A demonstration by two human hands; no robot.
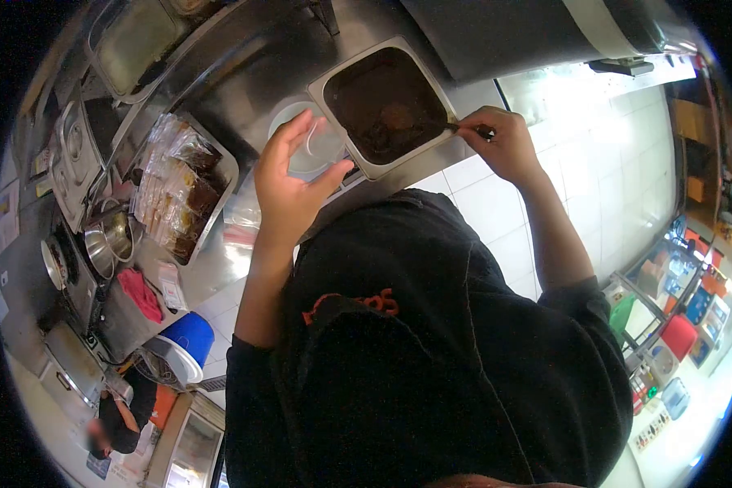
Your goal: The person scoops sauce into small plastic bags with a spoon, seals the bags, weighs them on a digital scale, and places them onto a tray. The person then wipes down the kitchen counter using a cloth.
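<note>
A deep rectangular metal pan (443, 146) holds a dark brown sauce (382, 102) and sits on the steel counter at the front edge. My right hand (498, 142) is closed around the handle of a utensil (452, 126) at the pan's right rim. Its head is sunk in the sauce, so I cannot tell whether it is a spoon or a ladle. Just left of the pan, my left hand (289, 175) is raised with thumb and fingers spread apart. Beneath and beyond those fingers is a translucent round plastic container (321, 150); whether the hand touches it is unclear.
On the left, a metal tray (229, 175) carries several clear bags (175, 191) of brown food. Further left are metal bowls (102, 248), a pink cloth (140, 294) and a blue bucket (191, 337). Another person (126, 419) stands at the lower left. White floor tiles (496, 195) show at right.
</note>
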